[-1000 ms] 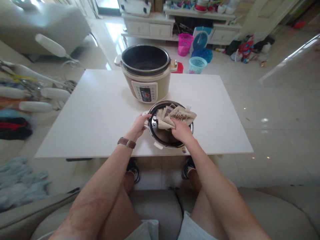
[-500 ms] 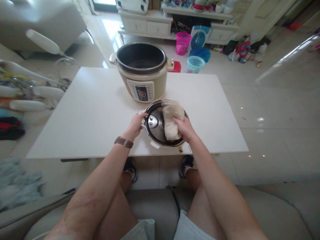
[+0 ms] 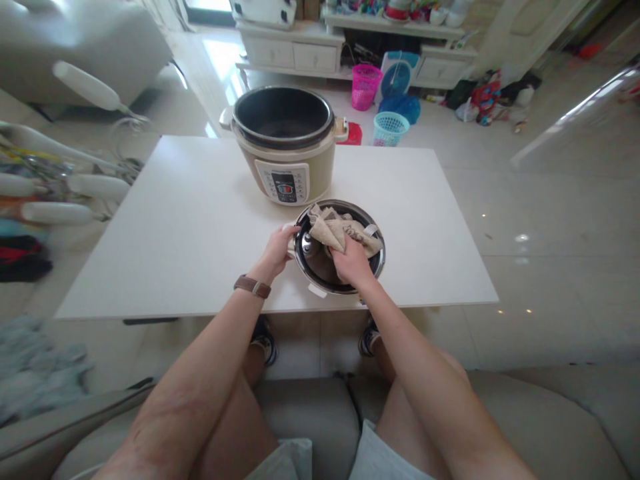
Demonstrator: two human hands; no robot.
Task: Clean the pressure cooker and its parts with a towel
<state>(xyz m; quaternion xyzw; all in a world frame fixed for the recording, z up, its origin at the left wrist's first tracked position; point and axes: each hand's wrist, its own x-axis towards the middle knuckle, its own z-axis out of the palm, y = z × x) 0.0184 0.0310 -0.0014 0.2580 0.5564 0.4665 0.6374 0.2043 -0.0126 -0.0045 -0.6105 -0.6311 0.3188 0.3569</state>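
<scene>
My left hand grips the left edge of a round pressure cooker lid, its dark metal inner side turned up, with a black ring round the rim. Inside that lid my right hand is closed on a beige cloth, which is bunched and shows some dark printing. The cloth and hand cover much of the lid's upper and right part. Just beyond stands the beige electric pressure cooker, open on top, with a dark inside and a control panel facing me.
The white table carries the cooker and ends close to my knees. White-handled things rise at the left. On the floor beyond are a pink basket, a light-blue basket and a white cabinet.
My right hand has moved left and inward over the lid, and the cloth has gone from a hanging fold to a bunch near the lid's far side. The lid has shifted slightly right.
</scene>
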